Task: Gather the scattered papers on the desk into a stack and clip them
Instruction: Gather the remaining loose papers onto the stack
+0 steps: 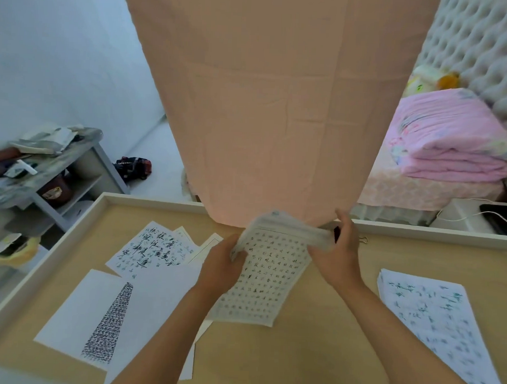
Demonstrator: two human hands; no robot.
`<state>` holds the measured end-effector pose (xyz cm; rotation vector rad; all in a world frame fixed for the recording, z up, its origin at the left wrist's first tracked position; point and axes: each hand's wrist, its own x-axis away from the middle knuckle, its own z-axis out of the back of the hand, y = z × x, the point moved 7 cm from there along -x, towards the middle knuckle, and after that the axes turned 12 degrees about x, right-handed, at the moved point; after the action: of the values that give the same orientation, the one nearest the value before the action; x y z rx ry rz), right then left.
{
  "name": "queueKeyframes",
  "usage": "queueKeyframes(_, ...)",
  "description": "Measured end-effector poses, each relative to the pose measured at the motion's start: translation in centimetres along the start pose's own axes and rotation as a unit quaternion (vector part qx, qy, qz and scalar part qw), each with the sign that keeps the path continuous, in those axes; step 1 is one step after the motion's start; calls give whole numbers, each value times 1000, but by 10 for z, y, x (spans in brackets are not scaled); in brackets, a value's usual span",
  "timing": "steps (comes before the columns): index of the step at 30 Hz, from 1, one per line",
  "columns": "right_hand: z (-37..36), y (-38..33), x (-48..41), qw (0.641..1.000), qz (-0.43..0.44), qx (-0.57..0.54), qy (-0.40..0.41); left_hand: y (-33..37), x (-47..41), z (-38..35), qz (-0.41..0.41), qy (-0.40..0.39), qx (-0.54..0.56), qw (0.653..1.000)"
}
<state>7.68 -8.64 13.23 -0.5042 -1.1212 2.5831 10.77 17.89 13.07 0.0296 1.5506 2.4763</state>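
A sheaf of printed grid papers (268,278) is held above the middle of the wooden desk (313,352), its top end curled over. My left hand (222,267) grips its left edge. My right hand (338,252) pinches the curled top right corner. Loose sheets with handwriting (152,250) and a white sheet with a dense dark text block (98,315) lie scattered on the left. Another pile of written papers (443,322) lies at the right. A gold binder clip (364,240) peeks out behind my right hand near the desk's far rim.
A large peach cloth (278,106) hangs down over the desk's far edge. A cluttered grey shelf (55,167) stands at the left. A bed with folded pink quilts (455,147) is at the right, with a dark device and cable (498,217) beside it.
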Motion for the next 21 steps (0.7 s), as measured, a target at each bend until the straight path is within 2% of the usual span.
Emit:
queueKeyframes(1, 5, -12, -3, 998, 55, 31, -14, 14, -4, -3, -47, -17, -39, 998)
queueKeyframes(2, 4, -21, -6, 993, 82, 46, -66, 25, -7, -6, -86, -32, -75, 993)
queueKeyframes(3, -2, -26, -6, 986, 75, 60, -134, 33, -9, -9, -114, -45, -106, 987)
queueKeyframes(5, -13, -24, -3, 969, -2, 31, -243, 46, -13, -14, -146, -64, -146, 976)
queueKeyframes(7, -15, -9, -3, 965, -78, -40, -247, 44, -18, -11, -121, -97, -158, 975)
queueKeyframes(11, -2, 30, 6, 966, -159, -104, -175, -4, -20, 24, 36, -168, -241, 955)
queueKeyframes(13, -1, 42, 16, 958, -185, -137, -172, -28, -16, 48, 99, -132, -161, 973)
queueKeyframes(15, -4, 52, 27, 950, -204, -170, -164, -42, -8, 59, 145, -57, 40, 987)
queueKeyframes(17, -11, 58, 38, 947, -211, -182, -162, -51, 5, 53, 188, 5, 230, 955)
queueKeyframes(18, -17, 62, 44, 947, -210, -171, -173, -57, 12, 45, 199, 20, 278, 940)
queueKeyframes(21, -33, 67, 67, 946, -186, -149, -218, -79, 31, 20, 213, 32, 299, 930)
